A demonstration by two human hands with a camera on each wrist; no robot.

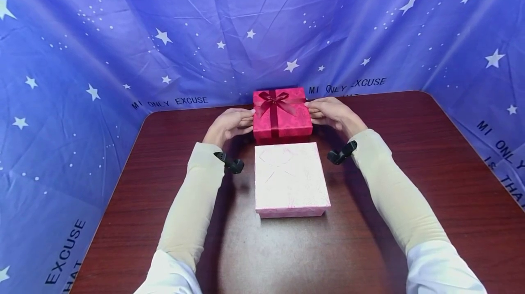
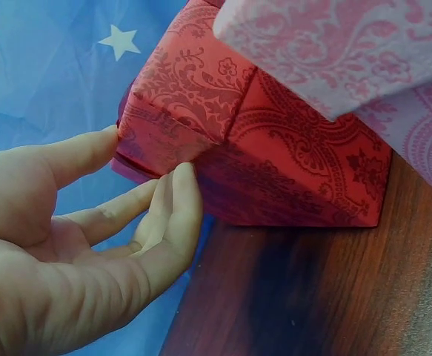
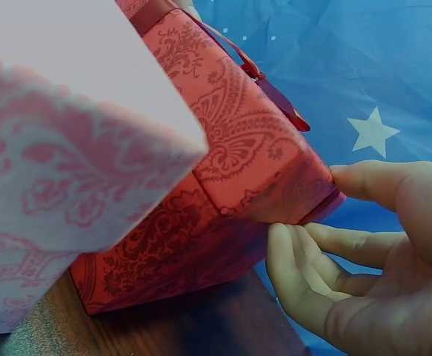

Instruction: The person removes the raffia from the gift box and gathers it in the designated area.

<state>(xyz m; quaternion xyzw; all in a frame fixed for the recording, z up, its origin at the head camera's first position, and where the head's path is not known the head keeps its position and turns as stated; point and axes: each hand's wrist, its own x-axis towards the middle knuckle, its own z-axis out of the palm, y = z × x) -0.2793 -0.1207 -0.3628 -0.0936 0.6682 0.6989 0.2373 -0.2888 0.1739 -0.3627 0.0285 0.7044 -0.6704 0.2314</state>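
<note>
A red gift box [image 1: 283,140] with a paisley pattern stands at the back of the table. Its lid [image 1: 297,123] carries a dark red ribbon tied in a bow [image 1: 275,99]. At the left side of the lid, my left hand [image 1: 229,123] grips the edge, thumb higher and fingertips at the lower rim, as the left wrist view shows. My right hand [image 1: 334,112] holds the opposite side in the same way, thumb against the lid in the right wrist view. The lid covers the top of the box; whether it is raised I cannot tell.
A pale pink box [image 1: 291,177] with its lid on stands just in front of the red one, between my forearms. Behind the dark wooden table [image 1: 164,148] hangs a blue curtain [image 1: 229,34] with white stars, close to the red box.
</note>
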